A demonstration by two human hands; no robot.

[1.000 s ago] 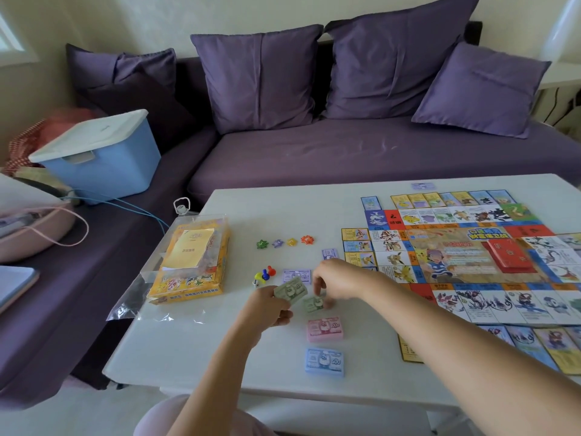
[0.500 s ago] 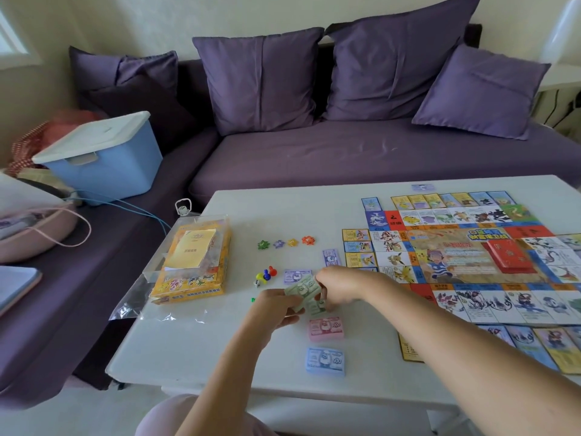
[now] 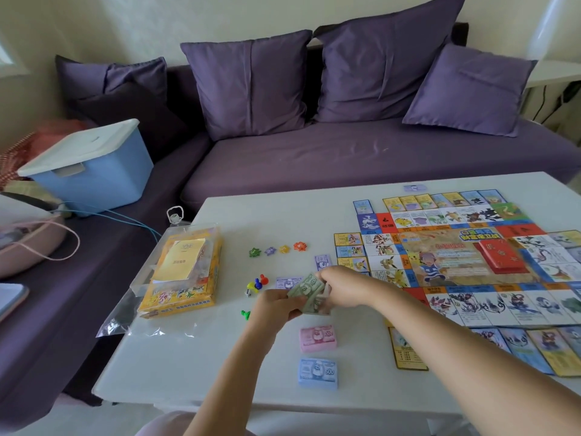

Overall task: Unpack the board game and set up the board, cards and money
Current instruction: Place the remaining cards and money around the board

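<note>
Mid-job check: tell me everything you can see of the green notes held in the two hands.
The green notes are a small bundle of grey-green paper play money, printed with a number ending in zeros that is too blurred to read. The bundle is loosely fanned and tilted, apparently held off the white table, just beyond the pink stack. The left hand grips its near-left end; the right hand pinches its right side.

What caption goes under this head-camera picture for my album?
Left hand and right hand hold green bills near the pink stack, blue stack and game board.
</note>
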